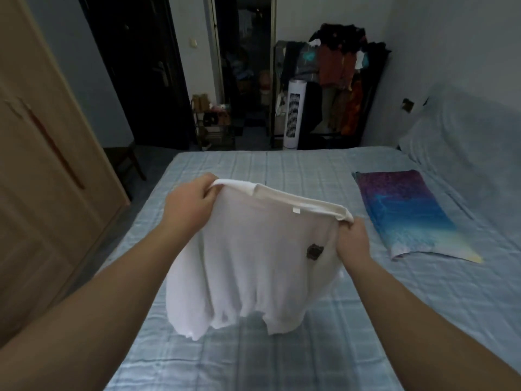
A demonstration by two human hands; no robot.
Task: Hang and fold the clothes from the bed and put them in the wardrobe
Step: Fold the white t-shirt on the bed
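Left hand [189,206] and right hand [352,242] each pinch a top corner of the white shirt [251,261], fingers clenched on the fabric. Shirt hangs above the near-centre of the bed [310,170], hem possibly brushing it. Folded purple-blue garment [406,213] lies right. Wardrobe [42,165] stands left.

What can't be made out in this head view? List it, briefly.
- Bed under the white shirt: hidden by the hanging cloth.
- Fingertips of the left hand and right hand: curled into the shirt's top edge.
- Dark patch on the shirt: too blurred to read.
- Wardrobe: cut off by the left edge, inside unseen.
- Folded blue-purple garment: what kind of garment is unclear.
- Clothes rack: dim, single items indistinct.
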